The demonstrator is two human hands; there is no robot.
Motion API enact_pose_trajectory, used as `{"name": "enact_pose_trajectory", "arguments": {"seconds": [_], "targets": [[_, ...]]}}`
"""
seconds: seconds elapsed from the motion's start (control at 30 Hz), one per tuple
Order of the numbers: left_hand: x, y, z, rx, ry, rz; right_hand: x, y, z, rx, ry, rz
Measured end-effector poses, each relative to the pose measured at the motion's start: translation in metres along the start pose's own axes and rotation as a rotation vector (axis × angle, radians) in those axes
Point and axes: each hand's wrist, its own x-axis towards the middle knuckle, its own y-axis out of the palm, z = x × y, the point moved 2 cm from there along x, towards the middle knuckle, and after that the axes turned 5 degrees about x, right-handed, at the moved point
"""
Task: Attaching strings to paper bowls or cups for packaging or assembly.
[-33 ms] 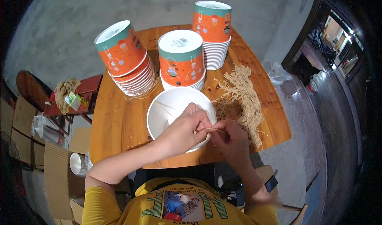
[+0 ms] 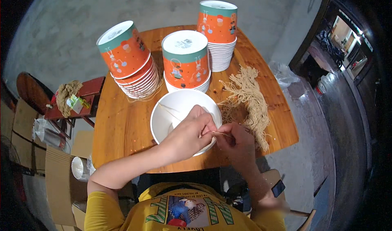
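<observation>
Over the near right rim of a white paper tub (image 2: 160, 122) with its mouth up, both hands pinch a thin tan string (image 2: 221, 133). My left hand (image 2: 195, 129) is closed on it above the tub's mouth. Close beside it, my right hand (image 2: 237, 142) grips the string with thumb and fingertips. A length of tan string also lies against the tub's inner wall and runs behind my left hand. To the right of the tub, a bundle of tan strings (image 2: 250, 96) spreads over the wooden table (image 2: 126, 143).
Upside-down stacks of orange and green paper tubs stand at the table's back: a left stack (image 2: 126, 55), a middle stack (image 2: 185, 67) and a right stack (image 2: 218, 29). Loose strings wrap round the left one. A red stool (image 2: 92, 88) and cardboard boxes (image 2: 61, 169) are on the left.
</observation>
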Motion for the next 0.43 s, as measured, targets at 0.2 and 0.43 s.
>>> {"name": "enact_pose_trajectory", "arguments": {"seconds": [0.2, 0.43], "targets": [[-0.0048, 0.0022, -0.0040, 0.122, 0.075, -0.135, -0.0034, 0.0044, 0.0004, -0.033, -0.078, -0.069], [-0.0019, 0.0031, 0.0045, -0.148, -0.096, -0.083, -0.0066, 0.0066, -0.0032, -0.094, -0.199, -0.103]]}}
